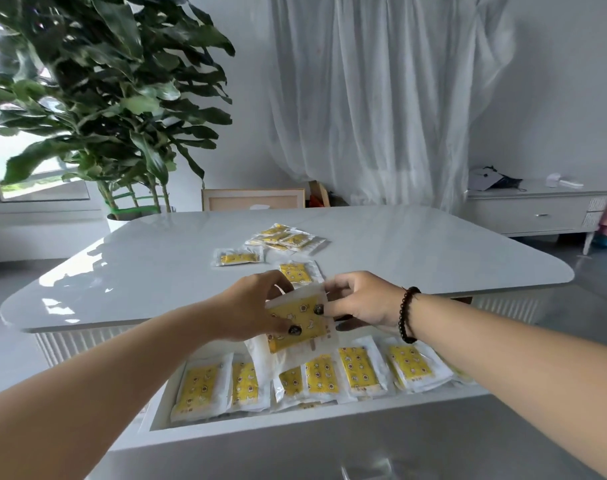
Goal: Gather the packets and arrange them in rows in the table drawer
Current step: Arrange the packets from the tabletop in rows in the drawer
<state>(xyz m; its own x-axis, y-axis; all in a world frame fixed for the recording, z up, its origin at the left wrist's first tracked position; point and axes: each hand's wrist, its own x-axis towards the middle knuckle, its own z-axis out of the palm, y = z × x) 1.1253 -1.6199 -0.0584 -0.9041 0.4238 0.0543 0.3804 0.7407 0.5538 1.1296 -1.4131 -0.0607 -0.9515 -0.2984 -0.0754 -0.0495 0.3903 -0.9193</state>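
This is a room in a home, a living or dining space. A glossy white table [381,244] with rounded corners fills the middle. At ten o'clock a tall leafy houseplant [97,98] stands in a white pot beside a window [25,161]. Sheer white curtains [371,98] hang at twelve o'clock. At three o'clock a low white sideboard [534,214] with drawers carries small household clutter. A framed panel [253,199] leans behind the table.
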